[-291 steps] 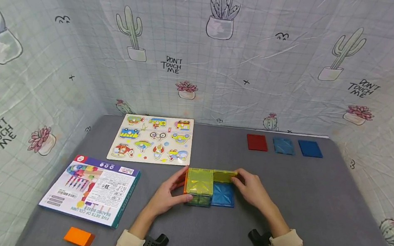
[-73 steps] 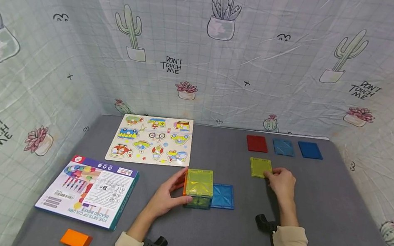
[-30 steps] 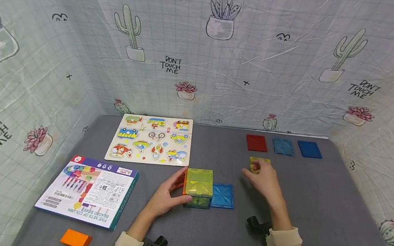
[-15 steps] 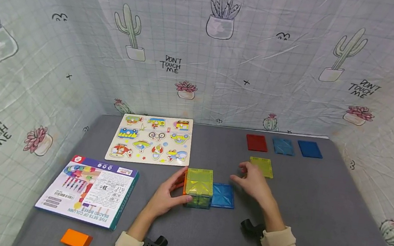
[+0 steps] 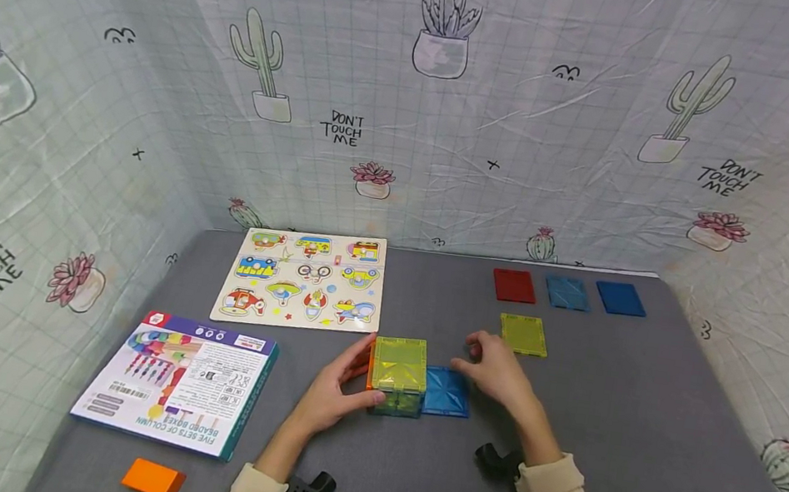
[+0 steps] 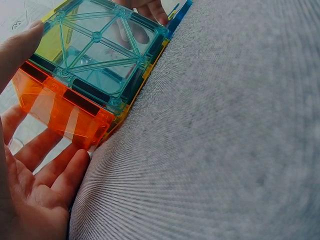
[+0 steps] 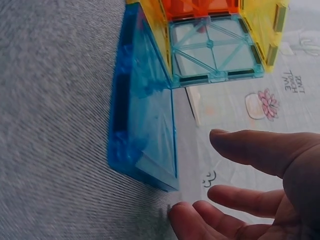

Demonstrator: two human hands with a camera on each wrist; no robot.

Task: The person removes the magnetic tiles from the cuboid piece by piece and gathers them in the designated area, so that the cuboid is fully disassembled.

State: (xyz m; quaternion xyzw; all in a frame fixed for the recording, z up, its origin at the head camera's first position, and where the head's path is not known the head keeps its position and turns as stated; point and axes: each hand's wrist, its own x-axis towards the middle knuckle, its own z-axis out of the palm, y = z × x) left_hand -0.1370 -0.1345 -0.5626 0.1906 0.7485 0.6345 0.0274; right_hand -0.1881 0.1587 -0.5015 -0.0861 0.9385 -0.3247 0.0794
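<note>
Empty, the right grip (image 5: 498, 370) hovers with thumb and fingers apart, close to the far right corner of the blue tile (image 5: 447, 394). From where I stand, that tile lies flat on the grey surface (image 5: 362, 477), up against the foot of the yellow-topped cube (image 5: 399, 360), on its right side. The left grip (image 5: 335, 389) has hold of the cube from the other side, thumb at the teal front, fingers along the orange wall.

What I'd watch is how the loose yellow tile (image 5: 524, 337) sits to the right grip: just beyond it and off to the right, lying flat, while the cube is to the left. Being square, that tile has no long axis to line up with. The right grip looks plainly the nearer one; the left is across the cube from it. Farther back, in a row near the patterned backdrop (image 5: 476, 207), lie the red tile (image 5: 514, 286), the pale blue tile (image 5: 568, 293) and the dark blue tile (image 5: 621, 299).
</note>
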